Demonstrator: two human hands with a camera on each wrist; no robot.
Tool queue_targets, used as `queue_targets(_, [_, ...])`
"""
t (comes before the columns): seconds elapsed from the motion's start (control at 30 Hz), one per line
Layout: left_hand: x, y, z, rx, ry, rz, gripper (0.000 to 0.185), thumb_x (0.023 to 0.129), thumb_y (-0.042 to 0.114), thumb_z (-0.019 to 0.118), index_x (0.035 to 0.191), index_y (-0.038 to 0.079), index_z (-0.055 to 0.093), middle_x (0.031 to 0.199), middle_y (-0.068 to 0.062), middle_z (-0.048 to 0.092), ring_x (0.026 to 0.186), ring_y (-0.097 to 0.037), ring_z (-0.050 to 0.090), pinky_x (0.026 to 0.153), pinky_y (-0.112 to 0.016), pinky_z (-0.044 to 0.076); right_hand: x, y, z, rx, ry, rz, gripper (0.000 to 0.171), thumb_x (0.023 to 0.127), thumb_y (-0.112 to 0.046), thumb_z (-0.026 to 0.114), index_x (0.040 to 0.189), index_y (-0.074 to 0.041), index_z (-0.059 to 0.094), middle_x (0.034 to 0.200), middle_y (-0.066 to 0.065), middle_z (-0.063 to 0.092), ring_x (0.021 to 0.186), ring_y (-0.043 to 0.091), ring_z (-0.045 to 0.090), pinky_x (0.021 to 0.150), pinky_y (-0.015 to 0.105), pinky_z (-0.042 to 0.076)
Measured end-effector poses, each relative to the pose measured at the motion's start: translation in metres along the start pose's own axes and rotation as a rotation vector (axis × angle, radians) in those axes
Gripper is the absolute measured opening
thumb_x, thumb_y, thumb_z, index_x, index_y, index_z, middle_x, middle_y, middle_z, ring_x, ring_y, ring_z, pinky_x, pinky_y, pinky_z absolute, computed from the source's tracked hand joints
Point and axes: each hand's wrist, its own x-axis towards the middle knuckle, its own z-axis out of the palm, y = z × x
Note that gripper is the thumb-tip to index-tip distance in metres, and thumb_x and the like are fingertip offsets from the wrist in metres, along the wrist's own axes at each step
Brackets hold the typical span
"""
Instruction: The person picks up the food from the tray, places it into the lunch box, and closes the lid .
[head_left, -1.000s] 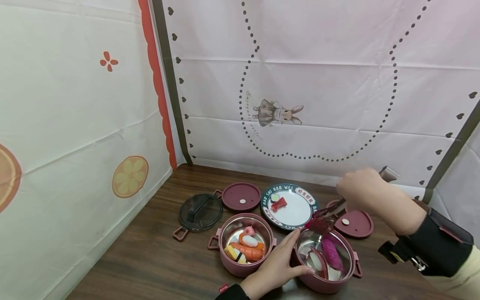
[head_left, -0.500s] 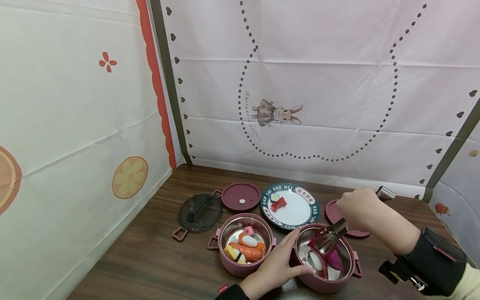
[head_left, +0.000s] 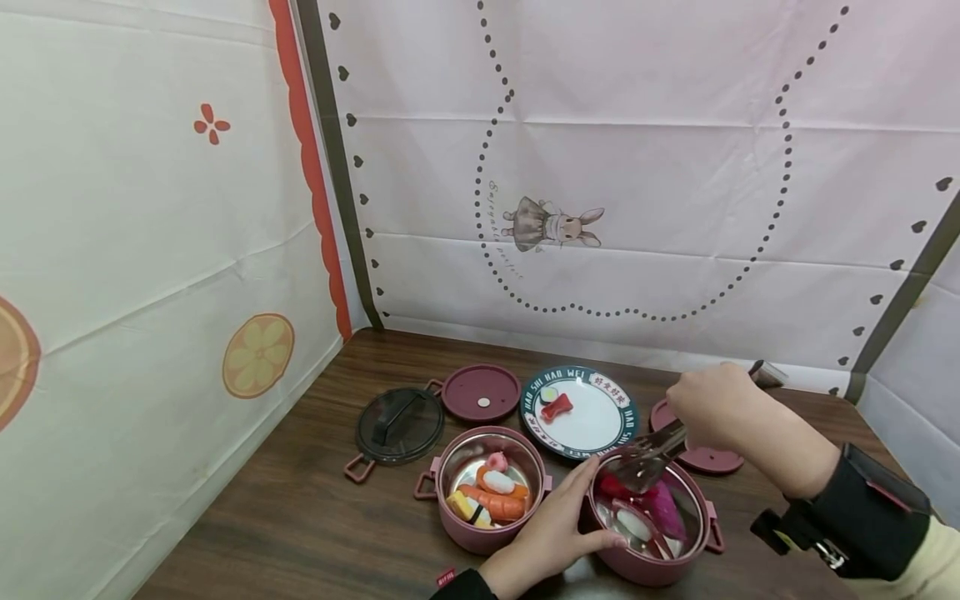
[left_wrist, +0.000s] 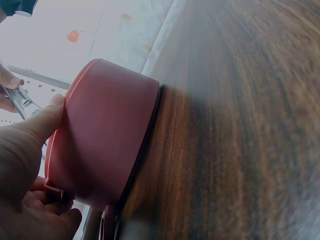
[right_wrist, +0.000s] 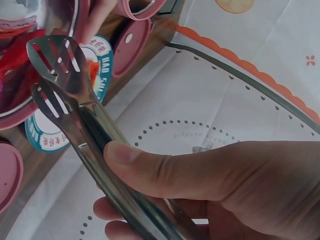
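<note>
My right hand grips metal serving tongs with slotted heads, thumb on one arm and fingers under the other. The heads hover at the rim of the right pink pot, apart from each other, with nothing visible between them. Inside this pot lie a red piece, a purple piece and a white piece, partly hidden by the tongs. My left hand holds the same pot by its left side, the thumb near the rim and the fingers by a handle.
A second pink pot with toy sushi stands at left. Behind are a dark see-through lid, a maroon lid, and a plate bearing a red piece. Another maroon lid lies behind the right pot.
The tongs went down into the right pot from above it, then rose slightly toward its back left. The red piece seen at their heads now lies in the pot. My left hand stayed put.
</note>
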Motion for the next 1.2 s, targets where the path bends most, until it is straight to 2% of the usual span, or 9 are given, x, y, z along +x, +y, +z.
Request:
queue_targets(0.23, [0.0, -0.001, 0.0, -0.016, -0.006, -0.005, 0.094, 0.085, 0.05, 0.075, 0.159, 0.022, 0.024, 0.164, 0.0, 0.03, 0.146, -0.024, 0.038, 0.115, -0.049, 0.039, 0.006, 0.002, -0.006, -0.006, 0.011, 0.002, 0.027, 0.063, -0.02, 0.089, 0.067, -0.016, 0.063, 0.066, -0.003, 0.058, 0.059, 0.014, 0.048, 0.051, 0.039, 0.05])
queue_targets(0.4, [0.0, 0.0, 0.0, -0.011, -0.006, -0.002, 0.094, 0.085, 0.05, 0.074, 0.159, 0.022, 0.024, 0.164, 0.0, 0.03, 0.146, -0.023, 0.038, 0.115, -0.05, 0.039, 0.012, 0.006, -0.009, 0.002, 0.052, -0.001, 0.029, 0.065, -0.015, 0.084, 0.062, -0.017, 0.056, 0.062, -0.004, 0.052, 0.056, 0.014, 0.046, 0.049, 0.038, 0.049])
queue_targets(0.57, [0.0, 0.0, 0.0, -0.014, -0.007, -0.005, 0.094, 0.085, 0.049, 0.075, 0.159, 0.021, 0.024, 0.164, -0.001, 0.03, 0.147, -0.023, 0.037, 0.116, -0.053, 0.037, 0.02, 0.01, -0.005, -0.017, 0.167, 0.0, 0.034, 0.065, -0.004, 0.074, 0.055, -0.018, 0.045, 0.057, -0.003, 0.045, 0.053, 0.015, 0.04, 0.046, 0.036, 0.043])
queue_targets(0.73, [0.0, 0.0, -0.001, -0.02, -0.014, -0.018, 0.093, 0.085, 0.049, 0.075, 0.159, 0.022, 0.025, 0.164, -0.001, 0.03, 0.146, -0.023, 0.038, 0.114, -0.049, 0.041, 0.029, 0.013, 0.001, -0.048, 0.254, -0.004, 0.038, 0.067, 0.002, 0.069, 0.053, -0.016, 0.039, 0.055, -0.003, 0.038, 0.053, 0.014, 0.031, 0.047, 0.029, 0.029])
queue_targets(0.8, [0.001, 0.0, 0.0, -0.022, -0.014, -0.023, 0.093, 0.085, 0.049, 0.075, 0.159, 0.023, 0.025, 0.164, 0.0, 0.03, 0.147, -0.023, 0.038, 0.114, -0.049, 0.041, 0.035, 0.014, 0.003, -0.058, 0.268, -0.011, 0.036, 0.068, 0.002, 0.07, 0.053, -0.015, 0.042, 0.055, -0.003, 0.041, 0.052, 0.014, 0.032, 0.049, 0.029, 0.03])
queue_targets(0.97, [0.004, 0.0, 0.001, -0.022, -0.01, -0.026, 0.093, 0.085, 0.049, 0.075, 0.159, 0.023, 0.025, 0.164, 0.001, 0.03, 0.147, -0.022, 0.037, 0.117, -0.056, 0.035, 0.051, 0.012, 0.009, -0.109, 0.255, -0.026, 0.024, 0.069, -0.011, 0.082, 0.061, -0.015, 0.06, 0.061, -0.002, 0.058, 0.054, 0.016, 0.047, 0.06, 0.035, 0.046])
queue_targets(1.1, [0.007, 0.001, 0.003, -0.018, -0.004, -0.023, 0.092, 0.085, 0.048, 0.075, 0.159, 0.023, 0.025, 0.164, 0.0, 0.03, 0.148, -0.022, 0.036, 0.117, -0.055, 0.035, 0.064, 0.008, 0.011, -0.145, 0.241, -0.039, 0.019, 0.07, -0.019, 0.086, 0.067, -0.015, 0.068, 0.069, -0.002, 0.066, 0.059, 0.016, 0.054, 0.07, 0.037, 0.049])
queue_targets(1.2, [0.009, 0.002, 0.003, -0.01, 0.005, -0.013, 0.092, 0.086, 0.048, 0.075, 0.159, 0.022, 0.025, 0.164, -0.001, 0.03, 0.148, -0.022, 0.036, 0.116, -0.052, 0.037, 0.074, 0.005, 0.014, -0.164, 0.236, -0.051, 0.017, 0.072, -0.019, 0.084, 0.068, -0.016, 0.068, 0.072, -0.002, 0.069, 0.062, 0.016, 0.056, 0.07, 0.036, 0.047])
